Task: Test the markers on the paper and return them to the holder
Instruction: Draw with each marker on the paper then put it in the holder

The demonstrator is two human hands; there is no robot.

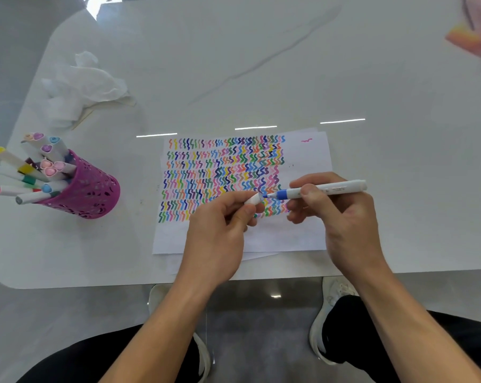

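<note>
**Clerk:** Item one, the grips?

**Me:** My right hand (pixel 341 217): fingers and thumb curled round the barrel of the blue marker (pixel 336 188), held level above the paper (pixel 303 233), tip pointing left; my left hand (pixel 220 228): thumb and forefinger pinching its white cap (pixel 253 199), open mouth toward the tip; tip and cap meet, how far in I cannot tell.

**Clerk:** Item two, the sheet?

**Me:** White paper, lying on the table (pixel 261 64) under both hands; rows of small coloured squiggles fill its upper part; one pink squiggle alone near the top right corner; more sheets show beneath its edges.

**Clerk:** Item three, the holder?

**Me:** Purple perforated holder (pixel 92 186), standing well left of the paper; a bunch of other markers (pixel 26 169) in it, leaning out leftward; crumpled tissue (pixel 81 84) beyond it; a blurred pink-orange object (pixel 468 40) at the table's far right corner.
</note>
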